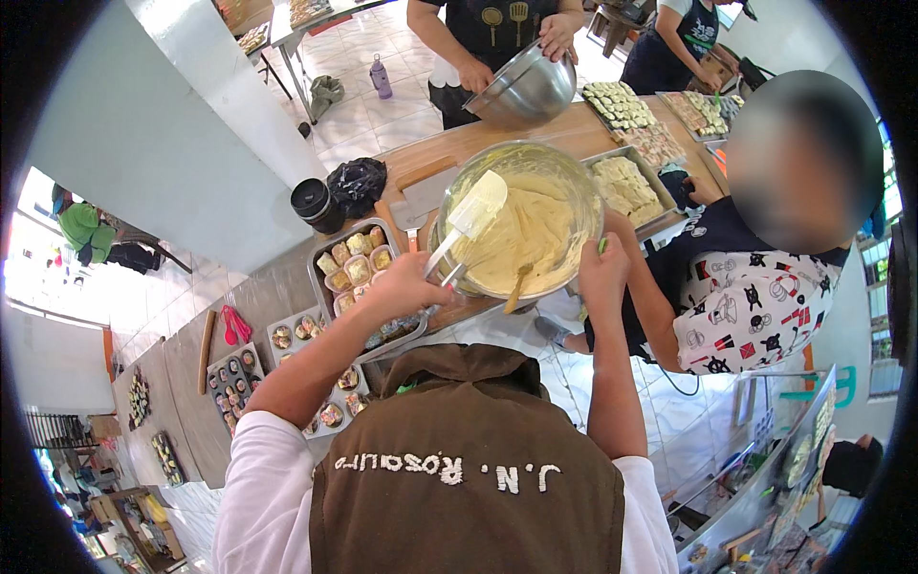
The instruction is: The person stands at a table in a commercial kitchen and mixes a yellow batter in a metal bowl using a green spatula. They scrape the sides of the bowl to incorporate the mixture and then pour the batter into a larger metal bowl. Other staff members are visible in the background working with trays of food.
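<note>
My left hand is closed around the handle of a white spatula, its blade raised over a large mixing bowl. A short metal handle shows beside those fingers; its other end is unclear. Pale yellow batter spreads through the bowl and smears its inner wall. A wooden-handled utensil leans on the near rim, its tip in the batter. At the bowl's right side, my right hand is closed on a small green object, mostly covered by the fingers.
Left of the bowl stand a metal tray of small filled cups, muffin tins and a black tumbler. A batter-filled pan lies to the right, near a co-worker's arm. Across the table, another person tilts a steel bowl.
</note>
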Motion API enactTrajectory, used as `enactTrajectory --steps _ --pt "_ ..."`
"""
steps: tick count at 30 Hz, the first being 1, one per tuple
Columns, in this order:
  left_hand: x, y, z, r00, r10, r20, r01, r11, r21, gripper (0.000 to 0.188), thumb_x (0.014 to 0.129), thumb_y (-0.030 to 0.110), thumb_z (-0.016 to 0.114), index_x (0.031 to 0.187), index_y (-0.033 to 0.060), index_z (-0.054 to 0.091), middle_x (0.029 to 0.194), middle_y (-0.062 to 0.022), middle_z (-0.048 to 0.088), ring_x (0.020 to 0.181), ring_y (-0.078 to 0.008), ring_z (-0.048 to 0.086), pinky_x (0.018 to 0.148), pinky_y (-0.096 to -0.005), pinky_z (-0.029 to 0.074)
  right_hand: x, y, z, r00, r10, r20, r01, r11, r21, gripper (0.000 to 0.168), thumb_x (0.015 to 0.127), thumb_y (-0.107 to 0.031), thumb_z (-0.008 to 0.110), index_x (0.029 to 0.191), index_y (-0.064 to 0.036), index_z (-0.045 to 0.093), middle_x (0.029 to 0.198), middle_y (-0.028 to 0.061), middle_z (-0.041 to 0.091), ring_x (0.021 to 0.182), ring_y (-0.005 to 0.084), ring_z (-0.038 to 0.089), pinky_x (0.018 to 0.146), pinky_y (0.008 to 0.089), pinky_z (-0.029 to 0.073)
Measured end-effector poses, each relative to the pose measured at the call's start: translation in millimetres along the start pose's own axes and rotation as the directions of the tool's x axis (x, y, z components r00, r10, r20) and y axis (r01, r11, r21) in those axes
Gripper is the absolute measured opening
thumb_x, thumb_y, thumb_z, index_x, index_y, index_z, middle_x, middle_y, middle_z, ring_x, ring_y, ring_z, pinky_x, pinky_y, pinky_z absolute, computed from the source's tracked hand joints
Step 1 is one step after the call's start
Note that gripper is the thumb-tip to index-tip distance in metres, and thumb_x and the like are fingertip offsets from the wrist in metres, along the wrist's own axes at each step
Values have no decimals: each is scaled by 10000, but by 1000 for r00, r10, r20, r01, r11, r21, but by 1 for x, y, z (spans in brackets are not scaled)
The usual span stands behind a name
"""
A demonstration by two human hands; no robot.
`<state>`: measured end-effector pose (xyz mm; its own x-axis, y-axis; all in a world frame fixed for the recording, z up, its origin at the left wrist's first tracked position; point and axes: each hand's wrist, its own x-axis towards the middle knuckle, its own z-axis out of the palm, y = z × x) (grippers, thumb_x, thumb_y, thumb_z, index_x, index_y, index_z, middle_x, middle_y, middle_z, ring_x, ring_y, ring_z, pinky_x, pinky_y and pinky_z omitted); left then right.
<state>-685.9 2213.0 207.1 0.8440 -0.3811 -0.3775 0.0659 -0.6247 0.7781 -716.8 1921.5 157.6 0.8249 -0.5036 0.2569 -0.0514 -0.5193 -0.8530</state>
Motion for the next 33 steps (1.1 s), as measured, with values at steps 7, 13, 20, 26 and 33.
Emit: enactTrajectory --steps 7,13,20,26,33 --pt "6 32 -48 996 2 86 11 989 -149 270 665 56 703 679 80 435 637 -14 518 567 -118 557 559 -262 462 -8 -2 -12 999 -42 -31 39 996 -83 243 865 -132 540 720 29 431 628 231 503 600 404 507 579 476 390" --pt "-6 52 -72 996 50 70 -42 993 -112 294 652 18 666 663 89 382 623 30 423 590 -101 539 572 -276 472 0 -8 -13 1000 5 0 -5 999 -37 232 862 -135 545 752 50 457 677 254 531 649 427 541 602 475 409" --pt "-14 73 -97 988 134 -78 -146 974 -175 211 613 109 689 675 63 492 622 15 515 575 -91 512 517 -250 365 53 -12 24 989 -146 34 148 988 -36 241 840 -151 538 771 80 531 748 290 584 733 459 587 649 488 446" --pt "0 60 -132 976 92 -199 -103 994 -45 173 655 133 689 730 32 569 645 -55 630 581 -106 559 526 -245 376 113 -49 80 969 -174 174 180 983 -22 284 793 -187 543 759 95 564 774 311 595 754 464 591 682 493 455" --pt "34 21 -145 959 -4 -283 -23 996 -91 165 671 148 679 756 30 602 649 -56 642 566 -97 530 523 -246 353 166 -29 163 926 -151 346 151 988 27 328 758 -225 546 766 102 580 786 321 600 784 462 601 705 476 466"
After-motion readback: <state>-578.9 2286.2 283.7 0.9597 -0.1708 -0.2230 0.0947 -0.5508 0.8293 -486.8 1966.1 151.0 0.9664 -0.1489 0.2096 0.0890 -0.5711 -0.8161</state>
